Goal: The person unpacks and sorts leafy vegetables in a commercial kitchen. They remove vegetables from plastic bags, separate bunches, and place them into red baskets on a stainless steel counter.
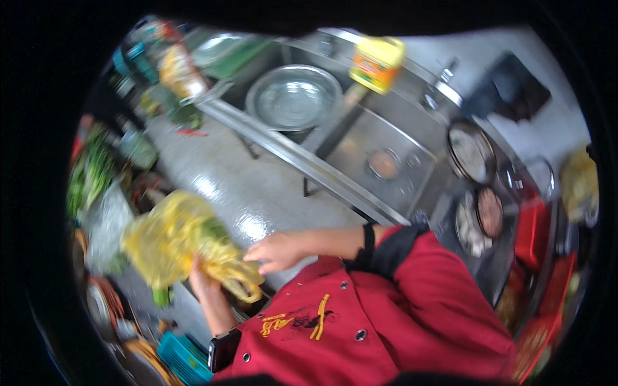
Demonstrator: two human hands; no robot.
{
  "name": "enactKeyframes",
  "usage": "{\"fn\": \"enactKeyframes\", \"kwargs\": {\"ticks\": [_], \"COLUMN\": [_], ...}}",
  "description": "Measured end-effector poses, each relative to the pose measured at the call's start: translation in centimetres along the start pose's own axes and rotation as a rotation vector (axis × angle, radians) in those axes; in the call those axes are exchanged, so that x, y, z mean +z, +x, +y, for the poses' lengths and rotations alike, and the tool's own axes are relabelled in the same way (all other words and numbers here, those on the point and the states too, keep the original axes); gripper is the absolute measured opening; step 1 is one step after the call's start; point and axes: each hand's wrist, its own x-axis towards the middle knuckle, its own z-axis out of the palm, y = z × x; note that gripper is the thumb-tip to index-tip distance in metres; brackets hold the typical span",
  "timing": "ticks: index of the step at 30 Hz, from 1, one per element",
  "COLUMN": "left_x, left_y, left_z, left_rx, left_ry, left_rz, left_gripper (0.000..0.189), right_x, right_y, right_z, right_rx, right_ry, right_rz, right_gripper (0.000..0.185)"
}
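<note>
A yellow plastic bag (164,236) with something green showing through it hangs in front of me at the left. My left hand (205,282) is closed on the bag from below, near its gathered handles. Beside the handles is my right hand (277,252), its fingers partly bent at the bag's right edge; blur hides whether they grip it. Behind the bag lie a clear plastic bag (104,231) and leafy green vegetables (96,169).
Across the wet floor (217,178) runs a steel sink (386,159) with a large metal bowl (294,99) and a yellow jug (377,62). Bowls of food stand right, near a red crate (531,236). A teal basket (183,359) stands lower left.
</note>
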Motion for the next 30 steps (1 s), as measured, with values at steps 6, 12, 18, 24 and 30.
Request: {"fn": "enactKeyframes", "kwargs": {"ticks": [6,12,18,24,30], "left_x": [-1.0,-0.8,-0.1,-3.7,-8.2], "left_y": [6.1,12.0,18.3,23.2,28.3], "left_z": [3.7,10.0,13.6,21.2,27.8], "left_rx": [-0.035,-0.060,0.076,0.229,0.552], "left_ry": [0.099,0.138,0.079,-0.124,-0.285], "left_rz": [0.152,0.189,0.293,0.419,0.669], "left_gripper": [0.044,0.041,0.043,0.040,0.038], "right_x": [-6.9,-10.2,-12.4,-18.3,-22.8], "right_y": [-1.6,7.0,13.8,23.9,29.1], "right_z": [6.4,9.1,14.0,14.9,20.9], "right_rx": [0.142,0.181,0.226,0.304,0.408], "right_ry": [-0.046,-0.013,0.100,0.232,0.218], "right_rz": [0.442,0.340,0.366,0.457,0.498], "right_gripper": [0.022,0.022,0.021,0.026,0.016]}}
